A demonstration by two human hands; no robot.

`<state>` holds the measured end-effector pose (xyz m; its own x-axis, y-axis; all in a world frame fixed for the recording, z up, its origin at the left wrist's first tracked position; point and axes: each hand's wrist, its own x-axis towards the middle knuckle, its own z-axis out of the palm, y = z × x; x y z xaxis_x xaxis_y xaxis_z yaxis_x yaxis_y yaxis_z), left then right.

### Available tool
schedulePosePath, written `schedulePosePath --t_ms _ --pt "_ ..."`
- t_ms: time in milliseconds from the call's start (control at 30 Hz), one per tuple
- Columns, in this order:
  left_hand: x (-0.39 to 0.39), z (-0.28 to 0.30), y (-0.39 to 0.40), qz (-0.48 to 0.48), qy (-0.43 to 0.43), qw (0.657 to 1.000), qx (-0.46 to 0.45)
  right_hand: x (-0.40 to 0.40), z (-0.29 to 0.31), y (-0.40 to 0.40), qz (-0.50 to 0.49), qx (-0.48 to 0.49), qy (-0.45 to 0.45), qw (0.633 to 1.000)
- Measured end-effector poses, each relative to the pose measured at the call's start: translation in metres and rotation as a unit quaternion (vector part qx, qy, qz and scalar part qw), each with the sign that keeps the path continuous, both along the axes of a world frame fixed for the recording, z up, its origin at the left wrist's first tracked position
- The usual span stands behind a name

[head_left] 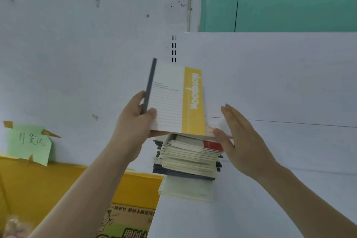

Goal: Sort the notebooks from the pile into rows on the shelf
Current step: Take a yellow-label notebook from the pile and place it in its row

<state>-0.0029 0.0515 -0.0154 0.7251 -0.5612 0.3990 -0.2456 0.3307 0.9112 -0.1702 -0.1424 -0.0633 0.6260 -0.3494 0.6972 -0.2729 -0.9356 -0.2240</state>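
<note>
My left hand (138, 117) grips a white notebook with a yellow band and a dark spine (174, 98), held tilted just above the pile of notebooks (188, 157). The pile is a tall, uneven stack on the white shelf (270, 189); a red-banded cover shows near its top. My right hand (243, 137) is flat with straight fingers against the pile's right side, its thumb touching the upper notebooks.
The shelf's white back panel (270, 75) with a slotted upright (174, 48) rises behind the pile. Left of the shelf are a yellow surface (48, 183), a green paper note (29, 143) taped to the wall, and a printed cardboard box (127, 222) below.
</note>
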Motion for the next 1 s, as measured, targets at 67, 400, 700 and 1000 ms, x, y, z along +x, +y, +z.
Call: schedulePosePath --t_ms 67,400,700,1000 --pt "0.009 -0.003 0.009 0.024 0.012 1.0 -0.012 0.002 0.002 -0.004 -0.009 0.029 0.051 0.998" --pt "0.016 -0.009 0.02 0.061 0.079 0.995 -0.015 0.022 0.015 0.014 0.051 -0.038 0.145 0.987" --pt "0.019 -0.003 0.022 0.094 0.086 0.992 -0.016 -0.002 0.011 -0.006 0.007 -0.126 0.104 0.986" --pt "0.015 -0.007 0.015 0.12 0.092 0.988 -0.012 -0.027 0.02 -0.022 -0.108 -0.206 -0.055 0.971"
